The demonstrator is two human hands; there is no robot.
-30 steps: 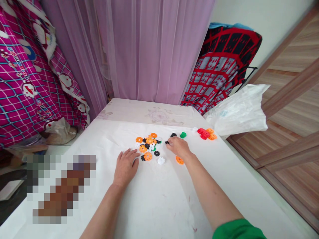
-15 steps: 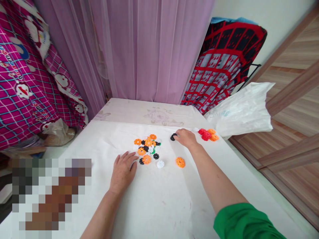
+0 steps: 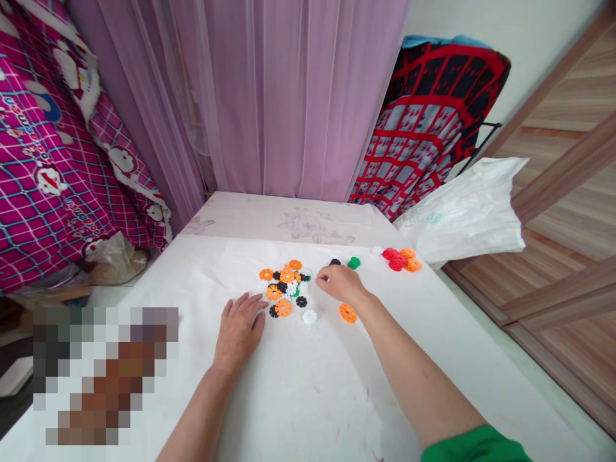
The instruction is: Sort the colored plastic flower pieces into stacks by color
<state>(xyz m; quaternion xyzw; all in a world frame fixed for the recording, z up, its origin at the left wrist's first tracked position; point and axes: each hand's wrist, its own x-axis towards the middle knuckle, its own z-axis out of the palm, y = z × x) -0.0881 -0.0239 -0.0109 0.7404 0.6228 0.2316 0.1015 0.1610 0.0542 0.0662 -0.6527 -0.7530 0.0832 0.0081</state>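
Observation:
My left hand (image 3: pixel 239 330) lies palm down with fingers spread on the white cloth, fingertips at the near-left edge of a mixed pile of notched plastic discs (image 3: pixel 287 276) in orange, black, white and green. Just right of that pile is my right hand (image 3: pixel 341 283), its thumb and fingers curled together and no piece visible in them. Beyond this hand, partly covered by it, sits a black disc stack (image 3: pixel 335 262), with a green disc stack (image 3: pixel 354 262) beside it. Nearer me are an orange disc stack (image 3: pixel 348 313) and a white disc stack (image 3: pixel 310 316).
Red discs (image 3: pixel 395 259) and orange discs (image 3: pixel 411 262) are grouped at the table's right edge, near a white plastic bag (image 3: pixel 474 208). A purple curtain (image 3: pixel 289 96) hangs behind the table (image 3: pixel 298 398). A wooden door (image 3: pixel 568 212) stands on the right.
My right hand has moved left and slightly nearer, from the black stack to beside the mixed pile. The green stack it hid now shows. My left hand stays put.

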